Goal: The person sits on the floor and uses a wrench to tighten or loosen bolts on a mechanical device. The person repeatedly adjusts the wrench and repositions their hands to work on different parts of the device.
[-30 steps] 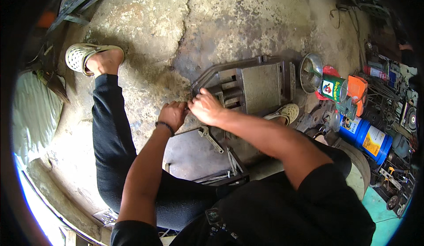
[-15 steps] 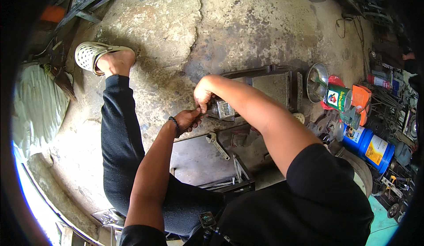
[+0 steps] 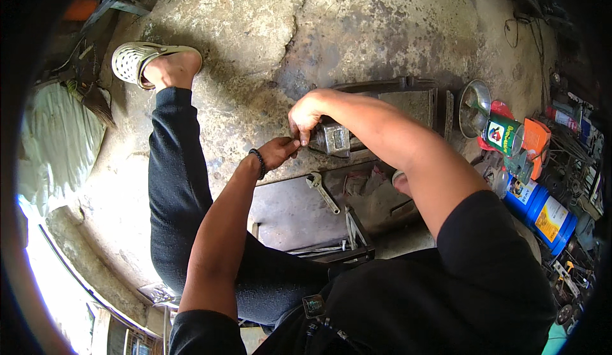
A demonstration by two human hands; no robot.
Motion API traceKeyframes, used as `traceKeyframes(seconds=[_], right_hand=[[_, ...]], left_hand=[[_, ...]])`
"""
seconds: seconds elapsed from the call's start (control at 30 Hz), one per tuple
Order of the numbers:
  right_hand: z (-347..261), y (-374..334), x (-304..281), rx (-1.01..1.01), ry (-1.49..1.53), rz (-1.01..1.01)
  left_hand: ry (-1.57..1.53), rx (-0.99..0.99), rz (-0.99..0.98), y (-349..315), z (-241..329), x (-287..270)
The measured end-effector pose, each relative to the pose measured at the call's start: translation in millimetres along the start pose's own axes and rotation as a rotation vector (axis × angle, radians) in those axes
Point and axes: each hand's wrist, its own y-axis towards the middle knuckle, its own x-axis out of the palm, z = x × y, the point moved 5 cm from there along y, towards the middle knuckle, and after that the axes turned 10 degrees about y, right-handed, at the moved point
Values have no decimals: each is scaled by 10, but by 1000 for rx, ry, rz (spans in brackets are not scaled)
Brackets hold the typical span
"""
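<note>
My left hand [image 3: 278,153], with a dark bead bracelet on its wrist, has its fingers closed in a pinch. My right hand [image 3: 306,116] reaches across from the right and bends down, its fingertips meeting those of the left. Whatever lies between the fingers is too small and covered to make out. Right beside the fingertips is a worn metal block [image 3: 335,139], like the end of a vise or clamp, and my right forearm partly covers what lies behind it. On the grey metal bench top [image 3: 284,211] nearer me rests an adjustable wrench [image 3: 323,193].
A dark metal frame [image 3: 443,116] lies beyond my right forearm. To the right are a metal bowl [image 3: 475,108], a green-labelled plastic bottle [image 3: 503,133], an orange part [image 3: 535,139] and a blue bucket [image 3: 539,210]. My foot in a pale clog [image 3: 137,62] stands on the stained floor at left.
The view has shifted slightly, so the scene sits further right and higher. Both hands stay together at the metal block; my right fingers have straightened downward a little.
</note>
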Motion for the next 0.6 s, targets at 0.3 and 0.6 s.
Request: traceKeyframes(seconds=[0.3, 0.6], right_hand=[[-299, -390, 154, 209, -79, 426], [-635, -720, 1330, -106, -10, 1533]], left_hand=[[54, 171, 151, -49, 26, 11], [179, 109, 48, -22, 48, -97]])
